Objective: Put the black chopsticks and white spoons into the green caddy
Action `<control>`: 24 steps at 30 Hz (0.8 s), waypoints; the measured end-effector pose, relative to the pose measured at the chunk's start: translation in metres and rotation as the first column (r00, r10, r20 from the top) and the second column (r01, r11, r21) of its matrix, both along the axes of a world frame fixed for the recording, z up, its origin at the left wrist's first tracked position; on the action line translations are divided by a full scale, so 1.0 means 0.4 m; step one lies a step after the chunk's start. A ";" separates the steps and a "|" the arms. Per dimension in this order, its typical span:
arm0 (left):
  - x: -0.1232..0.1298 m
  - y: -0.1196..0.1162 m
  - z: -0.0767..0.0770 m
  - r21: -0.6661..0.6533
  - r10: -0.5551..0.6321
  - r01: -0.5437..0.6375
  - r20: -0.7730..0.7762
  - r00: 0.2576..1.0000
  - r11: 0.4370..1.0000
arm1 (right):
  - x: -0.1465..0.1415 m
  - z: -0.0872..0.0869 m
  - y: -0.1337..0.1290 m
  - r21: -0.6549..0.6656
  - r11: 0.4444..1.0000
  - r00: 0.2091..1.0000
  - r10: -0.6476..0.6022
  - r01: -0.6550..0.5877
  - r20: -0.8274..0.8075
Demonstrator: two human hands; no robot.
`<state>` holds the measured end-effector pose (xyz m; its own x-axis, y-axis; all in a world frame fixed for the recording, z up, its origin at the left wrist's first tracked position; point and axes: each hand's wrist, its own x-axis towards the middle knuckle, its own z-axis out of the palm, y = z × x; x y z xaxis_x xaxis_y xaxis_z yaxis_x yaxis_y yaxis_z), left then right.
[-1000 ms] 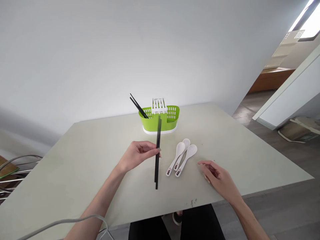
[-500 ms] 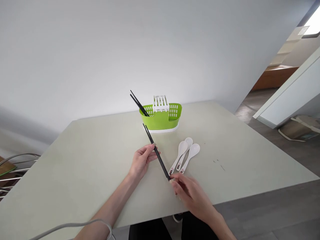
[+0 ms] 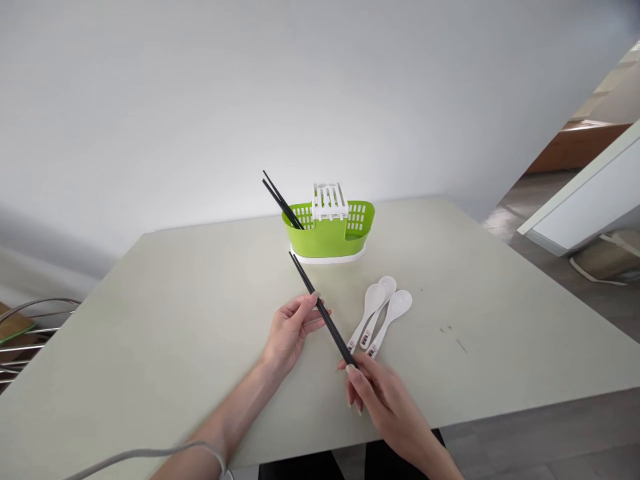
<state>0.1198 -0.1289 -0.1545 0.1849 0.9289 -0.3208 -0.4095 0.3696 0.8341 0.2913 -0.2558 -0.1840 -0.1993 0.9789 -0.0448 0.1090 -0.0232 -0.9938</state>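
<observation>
A pair of black chopsticks slants between my hands, thin tips up and to the left. My left hand pinches the pair near its middle, thumb on top. At the thick lower ends, my right hand has thumb and fingers closed round the same pair. Just beyond the tips stands a green utensil basket with a white base and a white slotted rack on top. Other black chopsticks lean in its left compartment. Three white spoons lie beside my right hand, handles towards me, partly overlapping.
The pale table meets a white wall at the back. A grey cable crosses my left forearm. Metal rack bars show at the far left. Small dark marks are on the table at right.
My right hand has closed more firmly round the thick ends of the chopsticks. The view has shifted slightly, so the basket and spoons appear further right. My left hand keeps its pinch.
</observation>
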 end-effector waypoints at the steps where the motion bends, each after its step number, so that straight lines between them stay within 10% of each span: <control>1: 0.000 -0.002 0.002 -0.001 -0.004 0.004 0.005 1.000 1.000 | 0.000 -0.001 -0.001 -0.004 1.000 1.000 0.004 -0.004 -0.009; 24: 0.001 -0.008 -0.009 0.003 -0.095 0.095 -0.066 0.993 0.995 | -0.005 -0.018 0.003 -0.063 0.998 1.000 -0.009 0.011 0.028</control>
<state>0.1200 -0.1323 -0.1580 0.2511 0.9100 -0.3299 -0.3174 0.3994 0.8601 0.2894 -0.2548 -0.1911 -0.1875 0.9758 -0.1122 0.1360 -0.0873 -0.9869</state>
